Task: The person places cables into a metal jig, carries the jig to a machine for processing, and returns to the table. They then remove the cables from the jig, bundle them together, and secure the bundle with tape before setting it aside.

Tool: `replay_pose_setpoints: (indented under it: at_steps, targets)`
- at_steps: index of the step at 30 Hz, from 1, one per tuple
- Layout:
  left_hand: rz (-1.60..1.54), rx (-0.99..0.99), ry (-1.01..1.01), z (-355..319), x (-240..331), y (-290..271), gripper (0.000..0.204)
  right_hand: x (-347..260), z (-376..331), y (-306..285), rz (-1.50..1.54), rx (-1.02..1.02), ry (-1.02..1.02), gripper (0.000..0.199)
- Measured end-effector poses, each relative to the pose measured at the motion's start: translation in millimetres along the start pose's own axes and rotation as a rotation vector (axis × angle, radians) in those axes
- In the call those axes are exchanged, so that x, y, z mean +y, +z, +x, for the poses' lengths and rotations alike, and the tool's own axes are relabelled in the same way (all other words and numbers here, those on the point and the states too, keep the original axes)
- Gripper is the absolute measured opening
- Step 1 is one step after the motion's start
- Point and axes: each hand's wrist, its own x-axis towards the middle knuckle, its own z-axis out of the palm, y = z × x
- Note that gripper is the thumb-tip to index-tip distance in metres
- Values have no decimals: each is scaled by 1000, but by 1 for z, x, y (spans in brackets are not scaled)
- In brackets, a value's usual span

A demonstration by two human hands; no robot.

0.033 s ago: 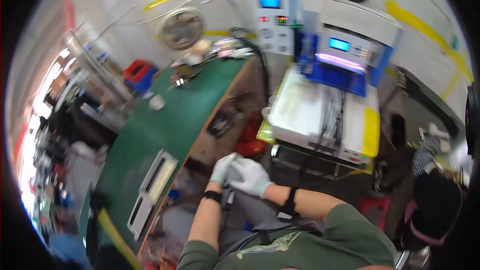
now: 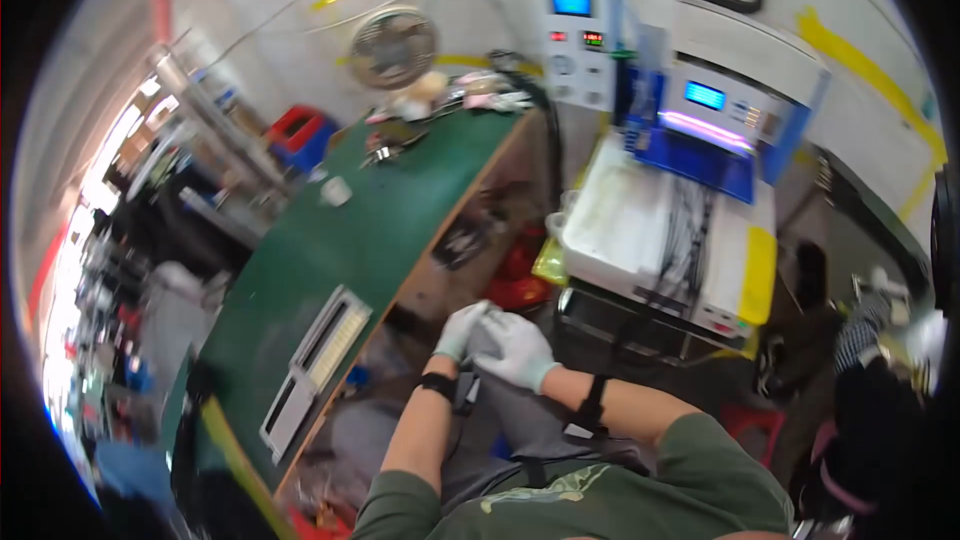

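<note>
My left hand (image 2: pixel 462 330) and my right hand (image 2: pixel 516 350), both in white gloves, meet in front of my lap. Their fingertips touch, with the fingers curled and pressed together. Whatever lies between them, if anything, is too small or hidden to make out. Dark straps circle both wrists, each with a small pale piece on it. Grey cloth (image 2: pixel 490 410) covers my legs beneath the hands. Closest to them on the left is the edge of a green-topped table (image 2: pixel 400 210). On it lies a long grey frame-like fixture (image 2: pixel 318 365) with a pale yellowish strip.
A white bench machine (image 2: pixel 610 220) with black cables stands ahead right, below a lit unit with a blue screen (image 2: pixel 705 95). A round fan (image 2: pixel 393 48) and small clutter occupy the table's far end. Another person's dark sleeve (image 2: pixel 870 390) is at the right edge.
The whole view has shifted slightly, so the table and machines appear farther right. Both hands stay together in front of my lap, with no clear change in their grip.
</note>
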Motion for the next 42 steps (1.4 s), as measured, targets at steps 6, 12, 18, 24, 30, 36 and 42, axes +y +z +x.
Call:
replay_pose_setpoints:
  at_steps: [6,12,18,24,30,36,42]
  targets:
    - [529,172,385,-61,41,-18,28,-6,-2,12,19,-71,11,71]
    - [1308,452,752,-172,145,-72,54,-10,-3,6,-30,-50,48,71]
    - [1753,551,792,-238,80,-289,109,-11,4,8,119,1,-13,65]
    - [1637,531,590,-268,106,-237,68,-4,-2,22,82,70,44,67]
    - [1546,576,599,-248,87,-244,76,14,-13,32,27,88,50,72]
    - [1560,594,712,-249,72,-282,69,6,-9,33,49,49,64,74]
    - [1590,507,654,-246,95,-240,64,11,-10,27,93,-14,130,75]
